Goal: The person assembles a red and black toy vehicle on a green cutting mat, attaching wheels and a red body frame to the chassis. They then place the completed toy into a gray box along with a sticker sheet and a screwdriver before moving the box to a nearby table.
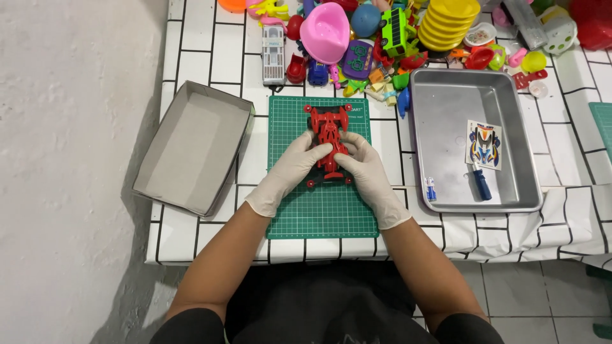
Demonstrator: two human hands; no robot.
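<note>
1. both gloved hands clasp the red toy race car (328, 141) from either side: the left hand (288, 171) presses its fingers against the car's left flank, the right hand (364, 172) wraps the right flank and rear, so each hand is closed on the car body rather than clenched empty.
2. the car sits flat on the green cutting mat (322, 210), in the mat's upper half, nose pointing away from the person; its front bumper with small rollers is clear of the fingers.
3. judging from the thumbs set on the middle of the body, the step in hand looks like pressing or seating the shell on its chassis; whether the two parts are latched cannot be told from here.
4. any further move on the car calls for even pressure from both sides and a steady hold, since the small wheels could let it roll on the mat.
5. to the right lies a metal tray (446, 108) holding a sticker sheet (484, 145), a blue-handled screwdriver (481, 183) and a small blue and white piece (431, 190).
6. to the left an open grey cardboard box (191, 148) hangs over the table edge.
7. behind the mat a heap of bright plastic toys (389, 32) crowds the far side.
8. the white tablecloth (210, 57) carries black grid lines; the floor left of the table is pale grey concrete.
</note>
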